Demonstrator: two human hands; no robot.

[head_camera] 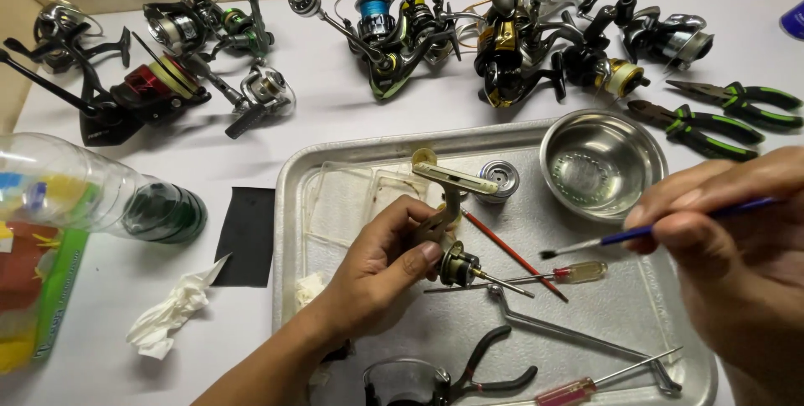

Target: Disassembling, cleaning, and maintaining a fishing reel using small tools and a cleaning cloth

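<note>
Left hand (377,272): grip clenched round a stripped reel body (444,230), shaft and rotor end poking right, held just above the tray.
Right hand (729,238): fingers pinched on one small brush (645,234), blue handle, bristle tip aimed left toward the reel body, near it but not touching.
Tray (289,205): one, metal, rimmed, carrying the loose tools.
Screwdrivers: two, clear amber handle (578,272) mid-tray, clear red handle (565,391) at the near edge.
Black-handled pliers (481,372): one pair, near edge of tray.
Bent metal bar (578,335): one, lying across the tray.
Red stick (511,253): one, thin, slanting under the reel body.
Steel bowl (603,163): one, far right corner of tray.
Small spool (500,178): one, beside the bowl.
Off-tray, left: one crumpled tissue (172,314), one black patch (247,234), one clear bottle (100,196) on its side.
Green-handled pliers (712,117): two pairs, right.
Fishing reels (402,29): about seven along the far edge, tangled, exact count unclear.
Counter (335,113): white, flat, tan wall behind.
</note>
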